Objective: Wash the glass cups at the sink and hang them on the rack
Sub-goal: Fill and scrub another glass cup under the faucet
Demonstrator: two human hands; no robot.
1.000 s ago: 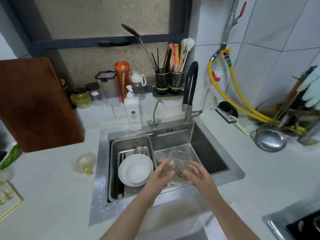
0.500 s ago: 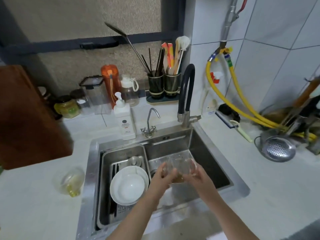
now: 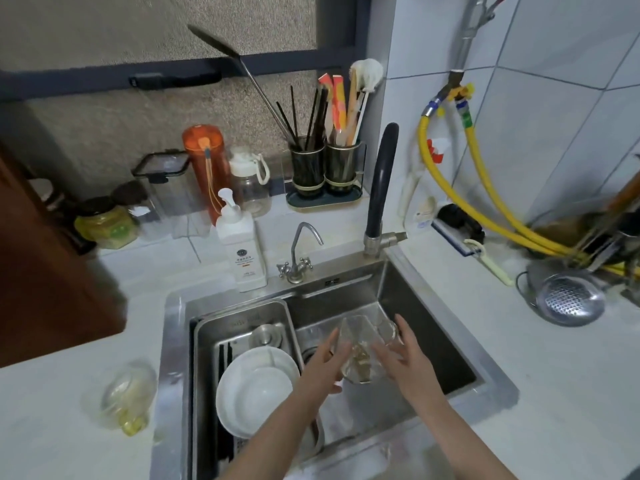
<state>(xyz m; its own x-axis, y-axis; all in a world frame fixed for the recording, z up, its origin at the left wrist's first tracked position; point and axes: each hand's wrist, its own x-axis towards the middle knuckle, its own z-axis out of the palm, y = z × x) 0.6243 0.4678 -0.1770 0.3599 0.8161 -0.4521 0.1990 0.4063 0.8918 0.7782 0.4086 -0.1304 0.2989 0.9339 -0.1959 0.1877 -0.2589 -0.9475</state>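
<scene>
Over the right half of the steel sink (image 3: 450, 327) I hold one clear glass cup (image 3: 360, 337), tilted, with brownish dregs near its bottom. My left hand (image 3: 323, 367) grips its left side and base, fingers pointing up along the wall. On the right side, my right hand (image 3: 407, 362) has its thumb across the front and spread fingers behind. Above and behind stands the black bent faucet (image 3: 381, 178), with no water seen running. A second clear glass item (image 3: 128, 400) lies on the counter at the left.
A steel drain tray (image 3: 239, 320) in the sink's left half holds stacked white plates (image 3: 256, 393). A soap pump bottle (image 3: 242, 244) and a small tap (image 3: 301, 251) stand behind the sink. Jars and utensil holders (image 3: 325, 168) line the back. A metal strainer (image 3: 568, 299) lies at the right.
Both hands have lowered the glass cup a little further into the sink basin and their fingers have spread out along it. The view has shifted right and closer.
</scene>
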